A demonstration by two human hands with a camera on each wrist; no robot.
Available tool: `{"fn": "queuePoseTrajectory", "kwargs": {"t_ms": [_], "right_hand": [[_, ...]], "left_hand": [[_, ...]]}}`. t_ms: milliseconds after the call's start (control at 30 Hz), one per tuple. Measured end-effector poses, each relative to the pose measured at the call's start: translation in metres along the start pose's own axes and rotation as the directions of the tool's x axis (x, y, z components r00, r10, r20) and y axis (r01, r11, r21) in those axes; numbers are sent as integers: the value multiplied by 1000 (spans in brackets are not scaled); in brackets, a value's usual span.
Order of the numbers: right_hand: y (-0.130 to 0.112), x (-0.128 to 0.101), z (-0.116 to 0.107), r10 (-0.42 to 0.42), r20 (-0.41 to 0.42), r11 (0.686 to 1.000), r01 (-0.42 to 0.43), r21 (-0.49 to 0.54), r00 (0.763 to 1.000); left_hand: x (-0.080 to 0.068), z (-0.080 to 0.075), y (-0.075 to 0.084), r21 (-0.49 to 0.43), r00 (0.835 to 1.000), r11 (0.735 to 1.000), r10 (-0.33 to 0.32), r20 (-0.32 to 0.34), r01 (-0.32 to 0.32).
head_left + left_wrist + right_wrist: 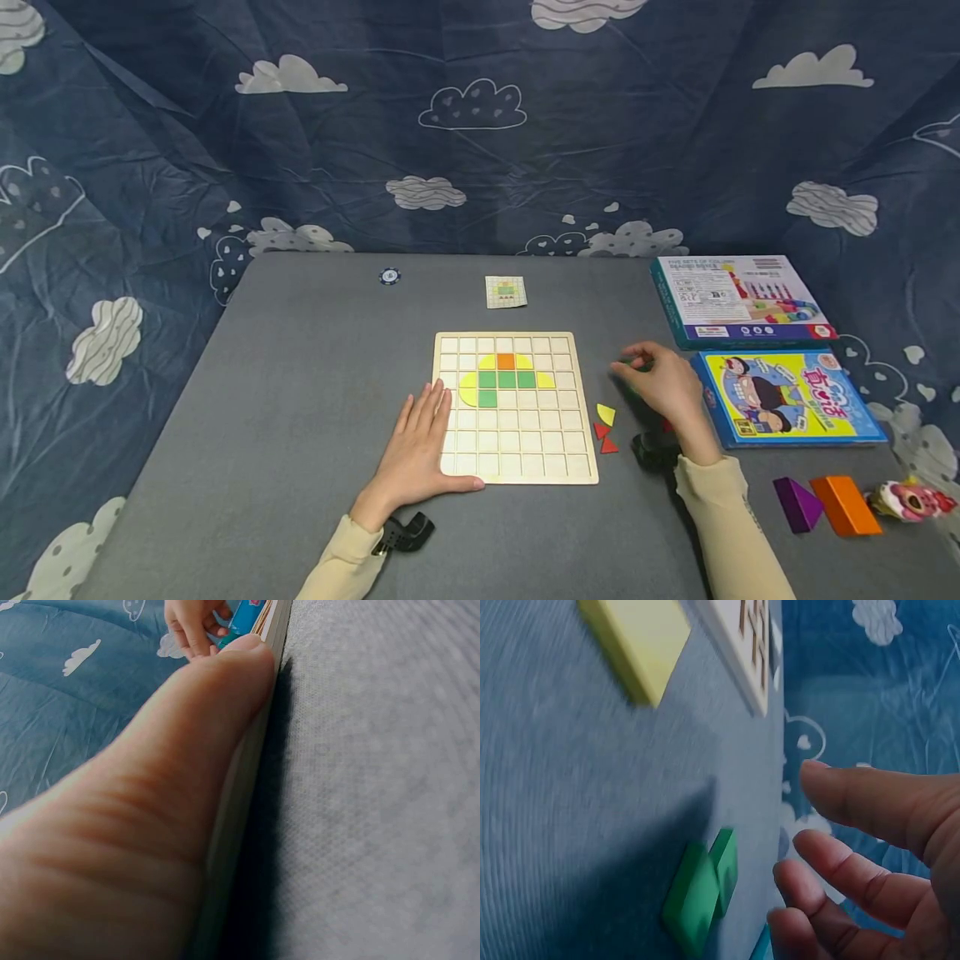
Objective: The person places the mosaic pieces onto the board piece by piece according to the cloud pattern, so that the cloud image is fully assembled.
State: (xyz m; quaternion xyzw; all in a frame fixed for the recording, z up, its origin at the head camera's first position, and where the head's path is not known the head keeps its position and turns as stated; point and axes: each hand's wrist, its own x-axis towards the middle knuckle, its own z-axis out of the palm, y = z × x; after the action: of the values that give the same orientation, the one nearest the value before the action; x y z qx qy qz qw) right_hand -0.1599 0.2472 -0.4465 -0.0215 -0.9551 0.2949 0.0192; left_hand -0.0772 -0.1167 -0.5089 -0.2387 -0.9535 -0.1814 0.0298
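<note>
A square wooden grid board point(532, 442) lies on the grey table, with green, yellow and orange tiles set in its upper cells. My left hand point(420, 442) rests on the board's lower left corner, fingers straight and thumb along the near edge. In the left wrist view the thumb point(202, 712) lies against the board's side. To the right of the board hovers my right hand point(660, 379), thumb and fingers apart and holding nothing. Two green tiles point(694, 900) lie on the table near it. A yellow quarter-round tile point(606, 414) and red triangle tiles point(609, 446) lie beside the board.
Behind the board is a small pattern card point(506, 292), with a poker chip point(389, 276) farther left. Two boxes, one white-topped point(750, 300) and one blue-yellow point(787, 396), lie at right. Nearer are a purple block point(798, 505), an orange block point(846, 506) and a figurine point(911, 500).
</note>
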Motion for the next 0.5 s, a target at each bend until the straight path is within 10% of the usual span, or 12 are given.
{"fn": "queuePoseTrajectory", "kwargs": {"t_ms": [500], "right_hand": [[11, 7, -5, 153, 114, 988, -149, -37, 982]], "left_hand": [[0, 0, 0, -8, 1000, 1000, -2, 2, 2]]}}
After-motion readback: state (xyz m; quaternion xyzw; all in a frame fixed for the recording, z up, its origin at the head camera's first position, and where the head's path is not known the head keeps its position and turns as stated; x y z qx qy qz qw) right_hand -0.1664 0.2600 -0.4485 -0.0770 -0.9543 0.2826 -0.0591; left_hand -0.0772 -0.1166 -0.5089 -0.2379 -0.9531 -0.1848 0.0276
